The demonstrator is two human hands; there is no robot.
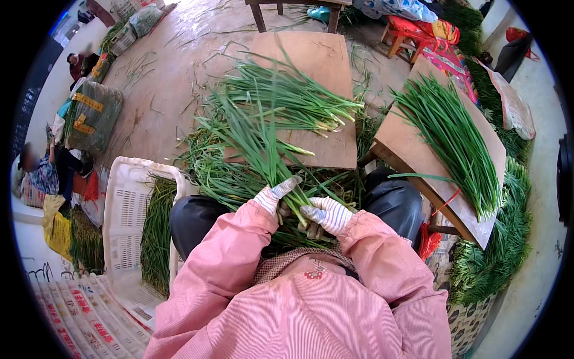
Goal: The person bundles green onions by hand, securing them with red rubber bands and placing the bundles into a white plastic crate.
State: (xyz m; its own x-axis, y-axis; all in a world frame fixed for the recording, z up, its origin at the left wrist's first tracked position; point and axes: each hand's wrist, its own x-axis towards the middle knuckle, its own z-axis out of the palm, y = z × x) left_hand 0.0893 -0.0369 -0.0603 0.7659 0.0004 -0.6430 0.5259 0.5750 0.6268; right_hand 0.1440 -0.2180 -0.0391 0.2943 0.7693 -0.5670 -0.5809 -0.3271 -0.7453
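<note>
Through my head camera, I have both arms reaching forward from the lower edge, elbows spread, pink sleeves gathered at the wrists. My left forearm (pixel 230 239) slants up and rightward; my right forearm (pixel 388 257) slants up and leftward. My left hand (pixel 278 196), in a striped glove, is closed, its thumb lying across toward the right. My right hand (pixel 327 216), gloved alike, sits just beside it and slightly nearer my torso (pixel 299 314), thumb pointing left, fingers curled below and partly hidden. My knees (pixel 394 204) are parted on either side.
</note>
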